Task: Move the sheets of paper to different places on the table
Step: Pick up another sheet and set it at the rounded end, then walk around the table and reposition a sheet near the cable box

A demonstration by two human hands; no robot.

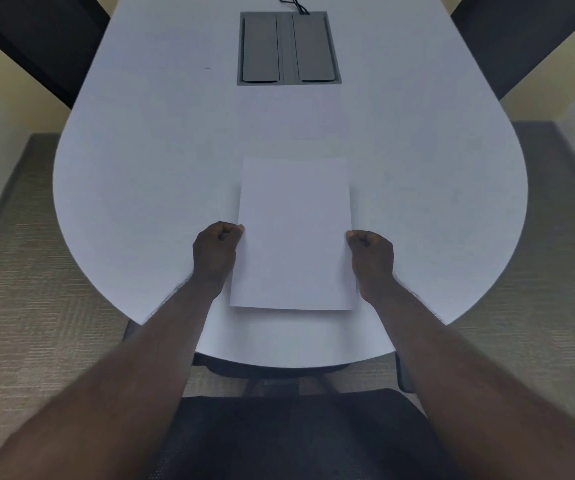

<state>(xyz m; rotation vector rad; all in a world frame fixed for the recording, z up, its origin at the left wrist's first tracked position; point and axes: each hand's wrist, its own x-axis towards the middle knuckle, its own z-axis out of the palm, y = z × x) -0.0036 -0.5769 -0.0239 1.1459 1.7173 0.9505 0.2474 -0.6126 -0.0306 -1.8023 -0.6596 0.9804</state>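
Note:
A white sheet of paper (294, 233) hangs just above the near end of the white table (140, 168), casting a thin shadow under its near edge. My left hand (215, 251) pinches its left edge with curled fingers. My right hand (370, 254) pinches its right edge the same way. A second white sheet (308, 114) lies flat farther out on the table, faint against the top, just in front of the grey panel.
A grey cable panel (289, 48) with two lids is set into the table's far middle, and a black cord (294, 3) runs off behind it. A dark chair seat (296, 431) is below me. Carpet lies on both sides.

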